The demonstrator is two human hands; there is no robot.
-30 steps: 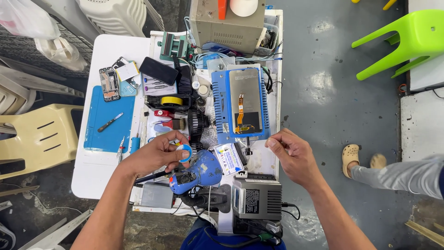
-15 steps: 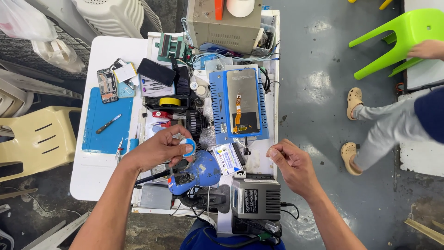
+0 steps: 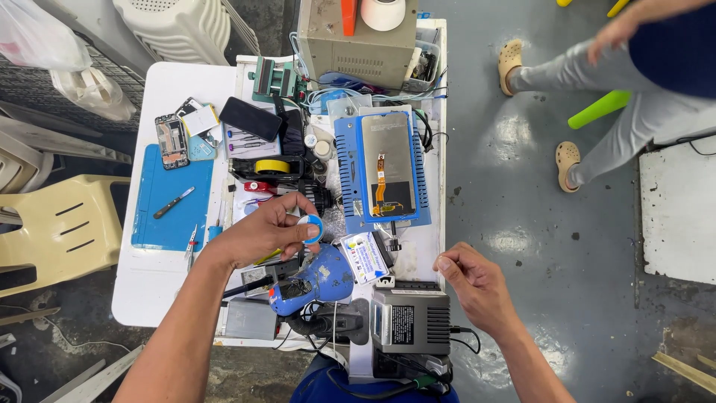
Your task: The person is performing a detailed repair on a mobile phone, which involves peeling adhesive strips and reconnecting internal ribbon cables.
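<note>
My left hand [image 3: 265,231] pinches the small blue tape roll [image 3: 313,228] above the cluttered worktop [image 3: 168,82], close to the screen panel [image 3: 388,164] for easy reach. Right hand [image 3: 477,287] loosely curled, holding nothing.

A blue mat [image 3: 168,201] is laid near the left edge of the white surface [image 3: 160,82], and a small knife [image 3: 173,202] is set on it. A bare phone frame [image 3: 171,141] is placed at the mat's far corner. A blue heating plate [image 3: 382,170] carrying a phone screen [image 3: 388,160] is seen by the right edge. A grey box unit [image 3: 410,321] is placed at the near edge, a beige machine [image 3: 358,41] at the far edge. A yellow tape roll [image 3: 272,166] is found mid-surface.
</note>
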